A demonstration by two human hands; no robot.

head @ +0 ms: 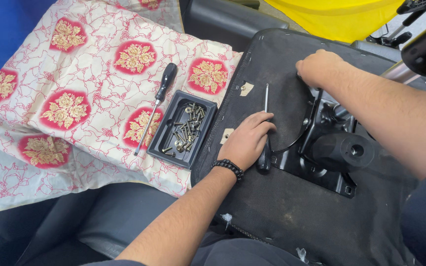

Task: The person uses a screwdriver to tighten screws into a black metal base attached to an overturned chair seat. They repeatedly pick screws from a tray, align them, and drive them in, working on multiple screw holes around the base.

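Observation:
An upturned office chair seat with a black fabric underside lies before me. A black metal mechanism plate sits on it. My left hand, with a black bead bracelet at the wrist, lies on the seat and wraps a black-handled screwdriver whose shaft points away from me. My right hand is closed at the far edge of the plate; what it grips is hidden under the fingers.
A small black tray of several screws sits left of the seat on a white and red flowered cloth. A second black-handled screwdriver lies beside it. A yellow cloth and chair base parts are at the back right.

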